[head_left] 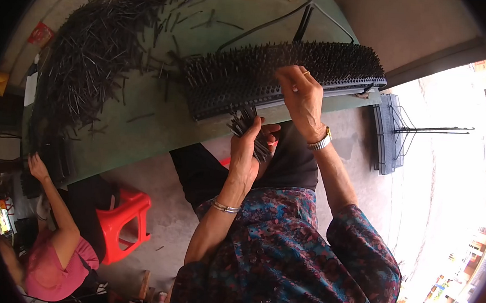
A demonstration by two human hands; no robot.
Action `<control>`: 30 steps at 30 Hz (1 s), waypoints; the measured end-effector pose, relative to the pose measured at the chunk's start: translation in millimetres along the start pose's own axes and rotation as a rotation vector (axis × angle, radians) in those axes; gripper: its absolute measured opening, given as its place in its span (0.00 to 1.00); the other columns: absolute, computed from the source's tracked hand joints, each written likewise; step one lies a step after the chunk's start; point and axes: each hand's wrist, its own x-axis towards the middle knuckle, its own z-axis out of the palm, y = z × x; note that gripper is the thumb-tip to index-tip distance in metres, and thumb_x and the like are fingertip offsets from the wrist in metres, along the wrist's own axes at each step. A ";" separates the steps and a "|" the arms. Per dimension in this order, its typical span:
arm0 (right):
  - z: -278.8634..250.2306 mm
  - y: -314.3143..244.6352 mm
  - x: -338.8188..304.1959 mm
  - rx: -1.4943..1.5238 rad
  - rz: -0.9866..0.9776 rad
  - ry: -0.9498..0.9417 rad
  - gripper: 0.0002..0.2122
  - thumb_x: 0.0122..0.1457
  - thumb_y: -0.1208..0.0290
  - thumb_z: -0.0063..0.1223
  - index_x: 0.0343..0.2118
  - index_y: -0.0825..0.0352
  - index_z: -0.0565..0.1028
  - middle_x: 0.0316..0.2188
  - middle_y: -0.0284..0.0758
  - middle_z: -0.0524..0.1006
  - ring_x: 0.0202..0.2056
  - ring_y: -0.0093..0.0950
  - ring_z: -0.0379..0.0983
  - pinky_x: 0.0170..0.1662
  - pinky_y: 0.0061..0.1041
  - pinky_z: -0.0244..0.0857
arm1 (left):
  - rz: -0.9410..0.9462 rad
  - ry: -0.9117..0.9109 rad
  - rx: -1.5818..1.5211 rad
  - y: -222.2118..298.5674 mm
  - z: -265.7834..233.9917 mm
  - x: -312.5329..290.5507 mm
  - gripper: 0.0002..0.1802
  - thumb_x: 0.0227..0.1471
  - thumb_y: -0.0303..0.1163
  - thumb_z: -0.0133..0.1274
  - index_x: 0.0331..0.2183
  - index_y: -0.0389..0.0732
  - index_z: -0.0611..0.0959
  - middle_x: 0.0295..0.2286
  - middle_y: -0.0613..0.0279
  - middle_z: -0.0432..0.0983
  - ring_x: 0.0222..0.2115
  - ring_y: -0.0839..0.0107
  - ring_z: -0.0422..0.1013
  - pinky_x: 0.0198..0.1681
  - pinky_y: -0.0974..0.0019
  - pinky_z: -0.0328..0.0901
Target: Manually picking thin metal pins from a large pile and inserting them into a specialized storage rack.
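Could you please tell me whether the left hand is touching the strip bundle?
Touching: the head view shows the left hand wrapped around the strip bundle, thumb pressed along it.

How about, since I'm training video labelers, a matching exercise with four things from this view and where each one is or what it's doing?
1. The wearer's left hand
2. The wearer's right hand
3. Plastic stool
4. Loose heap of black sticks

A. On the floor, to the wearer's left
B. At the long rack bristling with black sticks
C. On the left part of the green table
D. Gripping a bundle of black sticks

Pairs: 1-D, 2-B, 3-A, 4-C
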 end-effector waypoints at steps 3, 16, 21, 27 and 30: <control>6.1 -1.6 -1.4 -0.156 -0.008 -0.035 0.04 0.53 0.76 0.60 0.32 0.62 0.78 0.29 0.31 0.74 0.23 0.26 0.72 0.27 0.23 0.66 | 0.014 0.069 -0.016 1.1 6.9 -3.9 0.14 0.57 0.37 0.55 0.40 0.38 0.79 0.25 0.57 0.79 0.19 0.74 0.70 0.21 0.72 0.63; -9.4 1.0 15.0 -0.158 -0.032 -0.220 0.04 0.52 0.70 0.60 0.31 0.59 0.79 0.28 0.31 0.72 0.28 0.31 0.72 0.30 0.29 0.66 | 0.053 0.022 0.005 -2.8 9.3 -7.1 0.13 0.54 0.35 0.59 0.39 0.37 0.81 0.24 0.58 0.78 0.18 0.77 0.67 0.20 0.71 0.63; -2.5 -0.1 9.1 -0.198 -0.030 -0.155 0.03 0.53 0.69 0.59 0.31 0.58 0.79 0.27 0.31 0.72 0.29 0.33 0.72 0.31 0.30 0.67 | 0.091 0.067 0.035 -3.2 13.5 -10.7 0.10 0.53 0.33 0.59 0.35 0.38 0.80 0.27 0.53 0.80 0.19 0.76 0.69 0.19 0.71 0.64; -2.0 -0.4 13.2 -0.216 -0.092 -0.163 0.03 0.53 0.69 0.59 0.30 0.58 0.79 0.27 0.33 0.71 0.30 0.34 0.72 0.31 0.32 0.67 | 0.070 0.088 -0.009 0.9 16.7 -15.6 0.10 0.52 0.32 0.59 0.34 0.37 0.80 0.28 0.52 0.80 0.18 0.74 0.70 0.19 0.72 0.65; -2.7 -0.5 13.1 -0.240 -0.093 -0.206 0.03 0.53 0.68 0.59 0.30 0.58 0.79 0.28 0.33 0.72 0.30 0.35 0.72 0.31 0.33 0.67 | 0.079 0.085 0.002 -2.7 14.1 -13.5 0.09 0.52 0.31 0.59 0.34 0.37 0.80 0.28 0.51 0.80 0.19 0.74 0.71 0.19 0.71 0.65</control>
